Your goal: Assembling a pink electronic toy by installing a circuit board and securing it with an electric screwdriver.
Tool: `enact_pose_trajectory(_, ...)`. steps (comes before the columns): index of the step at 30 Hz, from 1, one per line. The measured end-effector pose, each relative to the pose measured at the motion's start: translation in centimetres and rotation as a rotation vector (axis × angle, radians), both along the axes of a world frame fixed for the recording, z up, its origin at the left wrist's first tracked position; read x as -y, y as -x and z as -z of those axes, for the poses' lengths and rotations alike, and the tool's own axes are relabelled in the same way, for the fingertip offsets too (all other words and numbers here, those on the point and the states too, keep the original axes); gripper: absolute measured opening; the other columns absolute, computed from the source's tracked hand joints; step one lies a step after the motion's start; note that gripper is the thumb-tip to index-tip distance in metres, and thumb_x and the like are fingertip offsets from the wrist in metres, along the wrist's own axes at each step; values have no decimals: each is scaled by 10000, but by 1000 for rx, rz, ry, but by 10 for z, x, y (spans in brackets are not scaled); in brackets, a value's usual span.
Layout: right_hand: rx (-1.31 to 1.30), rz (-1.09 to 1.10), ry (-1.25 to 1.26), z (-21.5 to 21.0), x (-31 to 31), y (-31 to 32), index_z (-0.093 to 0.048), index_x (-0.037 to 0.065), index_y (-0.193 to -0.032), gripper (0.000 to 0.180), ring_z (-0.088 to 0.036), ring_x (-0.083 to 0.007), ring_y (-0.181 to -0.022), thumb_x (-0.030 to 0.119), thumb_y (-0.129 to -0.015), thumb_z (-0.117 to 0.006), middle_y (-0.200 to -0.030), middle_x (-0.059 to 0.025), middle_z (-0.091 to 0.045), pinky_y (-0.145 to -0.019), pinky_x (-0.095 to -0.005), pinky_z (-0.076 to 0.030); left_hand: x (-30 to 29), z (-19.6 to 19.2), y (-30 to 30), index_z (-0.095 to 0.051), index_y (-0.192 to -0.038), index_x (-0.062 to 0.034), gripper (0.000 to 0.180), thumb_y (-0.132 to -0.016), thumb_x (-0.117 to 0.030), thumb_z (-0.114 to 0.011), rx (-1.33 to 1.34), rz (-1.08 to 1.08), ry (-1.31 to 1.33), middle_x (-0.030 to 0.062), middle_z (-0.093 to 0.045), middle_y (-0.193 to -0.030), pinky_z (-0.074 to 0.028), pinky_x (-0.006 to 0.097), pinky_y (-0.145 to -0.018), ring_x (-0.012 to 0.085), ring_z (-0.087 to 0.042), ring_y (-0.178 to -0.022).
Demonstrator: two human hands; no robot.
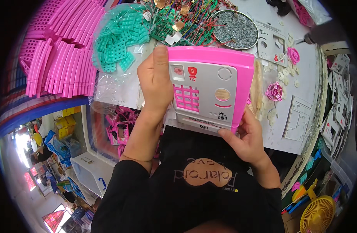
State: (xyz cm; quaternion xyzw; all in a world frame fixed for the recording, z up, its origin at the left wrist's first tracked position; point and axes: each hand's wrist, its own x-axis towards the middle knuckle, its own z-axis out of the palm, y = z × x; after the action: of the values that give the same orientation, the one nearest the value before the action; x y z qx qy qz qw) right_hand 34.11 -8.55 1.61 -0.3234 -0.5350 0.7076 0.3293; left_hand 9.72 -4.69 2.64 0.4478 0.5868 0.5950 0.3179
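Bench [278,133] is pretty packed tbh: bag [108,88] of teal bits [122,35], wired green boards [194,29], round tray [257,35] of screws [234,29], white panels [297,118], pink rings [274,91].

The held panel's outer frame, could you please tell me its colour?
The outer frame is bright pink, best seen in the head view.

The boxy pink-and-white casing [209,87] looks like smooth, hard plastic with a slight gloss. Above it, heaped small grey screws [234,30] have a metallic sheen; to its upper left, teal ridged keypads [115,53] look rubbery; below it, the black printed shirt [143,198] is matt cloth.
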Motion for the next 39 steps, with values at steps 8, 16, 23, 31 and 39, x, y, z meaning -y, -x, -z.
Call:
enact_pose_trajectory(8,-153,107,149,3,-3,-1,-430,-47,-1425,547,-650,-185,-1199,-61,-937,-676,-1315,-156,-643,-996,-303,-542,-3,13,6,-702,-1059,1,825,-1079,-666,-216,309,118,229,28,-698,-865,-487,259,-691,97,-625,-767)
enact_pose_trajectory(16,-172,105,193,5,1,5,-418,-49,-1436,557,-651,-179,-1193,-70,-939,-668,-1318,-158,-646,-1001,-304,-537,48,18,-17,-661,-953,11,485,-1140,-343,-386,82,32,109,27,-673,-841,-485,265,-703,72,-583,-764)
enact_pose_trajectory(23,-180,133,209,9,7,0,-411,-46,-1462,591,-649,-184,-1195,-78,-931,-668,-1318,-145,-645,-1011,-312,-532,36,14,-10,-659,-965,2,474,-1135,-365,-411,143,205,164,4,-654,-838,-472,260,-701,55,-556,-767)
enact_pose_trajectory(31,-86,62,163,11,9,-17,-432,-27,-1471,673,-606,-189,-1256,-45,-874,-743,-1380,-122,-594,-1042,-350,-514,15,-13,-16,-657,-1065,-8,282,-1094,-264,-539,165,280,-2,-4,-640,-902,-464,233,-715,40,-560,-818)
enact_pose_trajectory(39,-62,314,-44,-20,-33,-25,-605,-46,-1226,341,-678,-128,-916,28,-916,-726,-1079,-87,-711,-839,-261,-533,38,-20,-27,-708,-977,-30,182,-972,-212,-718,-50,353,-115,9,-618,-725,-419,269,-576,67,-523,-639)
